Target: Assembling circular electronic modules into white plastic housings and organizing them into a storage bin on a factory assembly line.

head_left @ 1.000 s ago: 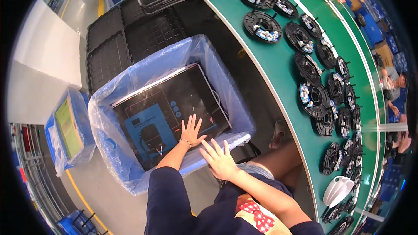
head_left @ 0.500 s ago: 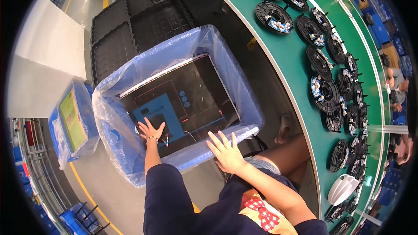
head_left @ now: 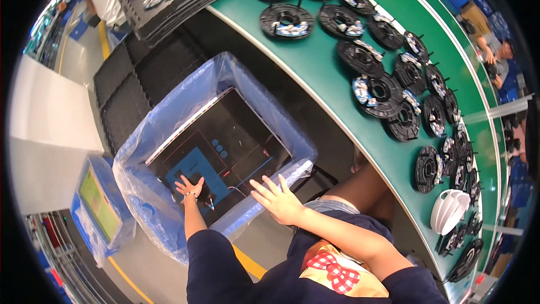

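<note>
A blue bin (head_left: 215, 76) lined with clear plastic stands in front of me. Inside it lies a flat black panel (head_left: 247, 126) with blue and red markings and a white striped strip along its far edge. Fingers spread, my left hand (head_left: 189, 187) is over the near left part of the panel; whether it touches the surface I cannot tell. At the near right of the bin, by the plastic-covered rim, my right hand (head_left: 277, 200) is open with its fingers apart. Neither hand holds anything.
To the right curves a green worktable (head_left: 315, 70) bearing several black round discs (head_left: 287, 21) with circuit boards and a white slotted part (head_left: 450, 212). Black crates (head_left: 132, 8) and trays (head_left: 126, 93) stand beyond the bin. Another blue bin (head_left: 121, 228) stands left.
The view has swung to the right, so the bin sits further left and lower, and more of the table shows. Both hands stay open around the same parts of the bin.
</note>
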Action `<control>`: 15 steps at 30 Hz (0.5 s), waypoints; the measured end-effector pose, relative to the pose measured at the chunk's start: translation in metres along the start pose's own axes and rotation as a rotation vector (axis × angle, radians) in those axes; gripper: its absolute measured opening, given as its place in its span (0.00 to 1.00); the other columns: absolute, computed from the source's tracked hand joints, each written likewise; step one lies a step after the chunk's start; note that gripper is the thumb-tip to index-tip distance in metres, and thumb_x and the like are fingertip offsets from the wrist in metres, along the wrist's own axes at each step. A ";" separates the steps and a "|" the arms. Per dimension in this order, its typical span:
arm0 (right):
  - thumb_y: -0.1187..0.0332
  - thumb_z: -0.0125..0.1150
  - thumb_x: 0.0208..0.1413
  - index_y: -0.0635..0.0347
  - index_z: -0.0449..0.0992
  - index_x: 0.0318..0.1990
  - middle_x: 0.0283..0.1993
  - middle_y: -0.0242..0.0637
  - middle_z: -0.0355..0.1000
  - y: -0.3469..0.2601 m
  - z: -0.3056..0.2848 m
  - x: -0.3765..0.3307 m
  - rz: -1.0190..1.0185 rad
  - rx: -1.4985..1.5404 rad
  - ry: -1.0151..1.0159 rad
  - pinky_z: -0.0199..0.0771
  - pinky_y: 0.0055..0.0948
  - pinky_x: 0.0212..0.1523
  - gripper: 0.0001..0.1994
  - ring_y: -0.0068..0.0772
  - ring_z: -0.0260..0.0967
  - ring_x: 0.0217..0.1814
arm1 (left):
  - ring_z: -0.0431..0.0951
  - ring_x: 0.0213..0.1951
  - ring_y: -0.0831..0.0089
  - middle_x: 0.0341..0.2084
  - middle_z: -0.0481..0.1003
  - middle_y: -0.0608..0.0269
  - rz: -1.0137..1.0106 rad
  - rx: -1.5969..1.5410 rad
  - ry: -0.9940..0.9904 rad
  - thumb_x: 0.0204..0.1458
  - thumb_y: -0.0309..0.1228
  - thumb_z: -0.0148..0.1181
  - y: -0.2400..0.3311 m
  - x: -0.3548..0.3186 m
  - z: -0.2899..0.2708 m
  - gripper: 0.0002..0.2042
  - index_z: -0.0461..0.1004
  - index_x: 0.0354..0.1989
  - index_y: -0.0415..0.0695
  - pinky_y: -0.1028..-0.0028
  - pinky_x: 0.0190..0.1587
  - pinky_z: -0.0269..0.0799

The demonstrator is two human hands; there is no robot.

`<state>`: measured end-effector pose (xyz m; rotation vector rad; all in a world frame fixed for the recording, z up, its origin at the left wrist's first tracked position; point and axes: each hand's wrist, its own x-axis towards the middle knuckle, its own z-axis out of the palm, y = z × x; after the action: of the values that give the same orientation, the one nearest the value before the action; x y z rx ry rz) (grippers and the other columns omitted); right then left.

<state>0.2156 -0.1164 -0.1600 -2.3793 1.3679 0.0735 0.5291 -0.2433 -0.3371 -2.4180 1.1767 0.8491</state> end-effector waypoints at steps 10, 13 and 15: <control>0.63 0.59 0.36 0.58 0.54 0.57 0.64 0.43 0.36 0.002 -0.001 -0.004 0.030 0.008 0.026 0.35 0.55 0.59 0.36 0.46 0.37 0.65 | 0.25 0.62 0.55 0.61 0.23 0.57 0.728 0.351 -0.038 0.25 0.55 0.64 0.065 -0.102 0.031 0.55 0.33 0.61 0.56 0.35 0.51 0.38; 0.65 0.60 0.35 0.58 0.55 0.56 0.63 0.42 0.40 0.000 0.002 -0.001 0.011 0.033 0.065 0.37 0.56 0.58 0.35 0.48 0.37 0.64 | 0.25 0.62 0.52 0.60 0.21 0.57 0.817 0.500 -0.047 0.28 0.51 0.65 0.073 -0.105 0.052 0.53 0.33 0.61 0.58 0.35 0.50 0.40; 0.65 0.60 0.35 0.57 0.56 0.56 0.63 0.42 0.41 -0.003 0.004 0.000 0.007 0.012 0.071 0.37 0.55 0.58 0.35 0.47 0.38 0.64 | 0.24 0.61 0.52 0.60 0.21 0.58 0.785 0.572 -0.025 0.30 0.52 0.63 0.074 -0.105 0.059 0.51 0.33 0.61 0.60 0.35 0.50 0.42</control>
<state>0.2182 -0.1137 -0.1624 -2.3885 1.4048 -0.0171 0.3980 -0.1948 -0.3180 -1.4724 2.0597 0.5947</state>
